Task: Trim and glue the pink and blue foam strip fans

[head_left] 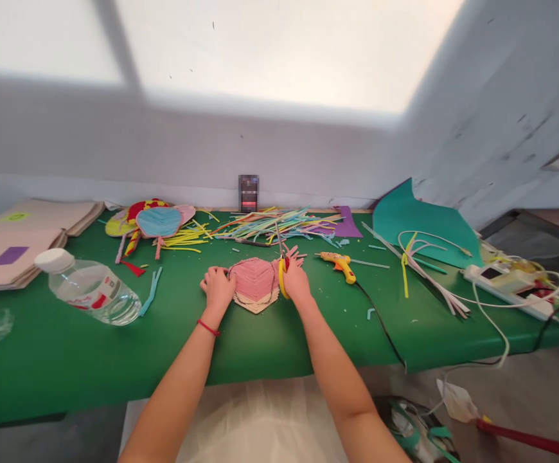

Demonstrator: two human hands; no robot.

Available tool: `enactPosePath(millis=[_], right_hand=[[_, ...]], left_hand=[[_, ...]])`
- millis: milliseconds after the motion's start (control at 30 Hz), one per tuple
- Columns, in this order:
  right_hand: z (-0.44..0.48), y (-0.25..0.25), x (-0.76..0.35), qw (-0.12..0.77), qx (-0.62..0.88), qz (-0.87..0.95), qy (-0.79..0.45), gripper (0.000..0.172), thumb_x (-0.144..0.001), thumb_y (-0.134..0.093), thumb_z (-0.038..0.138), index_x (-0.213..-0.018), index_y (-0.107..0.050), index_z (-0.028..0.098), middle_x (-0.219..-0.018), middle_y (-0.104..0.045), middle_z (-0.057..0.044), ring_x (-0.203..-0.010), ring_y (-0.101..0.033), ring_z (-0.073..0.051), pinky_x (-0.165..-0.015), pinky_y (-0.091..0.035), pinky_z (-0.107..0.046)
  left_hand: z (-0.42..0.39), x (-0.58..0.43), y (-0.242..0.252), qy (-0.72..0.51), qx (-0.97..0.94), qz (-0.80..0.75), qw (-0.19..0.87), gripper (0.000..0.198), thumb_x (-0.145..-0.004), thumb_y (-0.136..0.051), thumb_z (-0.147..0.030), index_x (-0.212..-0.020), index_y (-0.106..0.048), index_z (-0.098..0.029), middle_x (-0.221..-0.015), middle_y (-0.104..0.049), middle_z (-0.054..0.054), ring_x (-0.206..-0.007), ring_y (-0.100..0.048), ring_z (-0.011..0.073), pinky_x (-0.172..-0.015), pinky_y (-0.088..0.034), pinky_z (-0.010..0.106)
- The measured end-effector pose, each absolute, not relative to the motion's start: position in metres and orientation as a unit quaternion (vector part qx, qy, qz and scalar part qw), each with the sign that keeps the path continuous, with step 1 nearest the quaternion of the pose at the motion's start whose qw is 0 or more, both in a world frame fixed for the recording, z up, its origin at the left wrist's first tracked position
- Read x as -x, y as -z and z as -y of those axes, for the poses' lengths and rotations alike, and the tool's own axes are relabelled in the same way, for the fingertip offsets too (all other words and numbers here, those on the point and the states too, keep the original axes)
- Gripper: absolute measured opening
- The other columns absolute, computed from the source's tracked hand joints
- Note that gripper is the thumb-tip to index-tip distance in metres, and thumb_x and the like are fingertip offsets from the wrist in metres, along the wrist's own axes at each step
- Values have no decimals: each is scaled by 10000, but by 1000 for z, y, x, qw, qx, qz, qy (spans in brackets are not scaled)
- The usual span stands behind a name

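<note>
Your right grip [297, 280] holds yellow-handled scissors [283, 280]; your left grip [219, 290] touches the pink chenille-stem panel [254, 280] on the desk [164, 360], pinch unclear; likely light and bendy, so take its edges

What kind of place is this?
Probably a craft workspace: a green table bears a heap of coloured strips and a yellow glue gun, and the right hand holds scissors.

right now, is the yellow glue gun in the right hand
No, the glue gun lies on the green table, while the right hand holds yellow-handled scissors.
</note>
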State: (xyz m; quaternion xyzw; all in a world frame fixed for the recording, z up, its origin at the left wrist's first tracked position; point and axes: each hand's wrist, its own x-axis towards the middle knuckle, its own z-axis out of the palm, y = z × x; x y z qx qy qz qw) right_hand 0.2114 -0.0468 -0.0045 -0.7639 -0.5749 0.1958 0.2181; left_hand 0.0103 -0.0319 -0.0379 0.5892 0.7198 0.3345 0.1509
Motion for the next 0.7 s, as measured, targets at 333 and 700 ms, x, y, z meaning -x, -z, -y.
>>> enactPosePath(millis=[333,700], right_hand=[[42,21,-221,270,772,539,-199,454,-884,-387,533,-1152,-497,183,-1004,-688,-155,-909,-659,-302,-753,-463,-364],[37,26,-223,449,701,489,-260,388,-801,-474,601,-904,-507,228,-831,-656,-44,-767,-619,-207,-679,-460,-292]], left_hand=[[27,-21,28,-526,-449,-474,545,551,-741,-644,-302,-1266,-522,-190,-1107,-697,89,-950,-676,222,-846,-532,347],[16,-29,19,-551,-304,-399,667,387,-593,-792,-237,-935,-667,-108,-889,-748,138,-909,-701,283,-936,-511,444]])
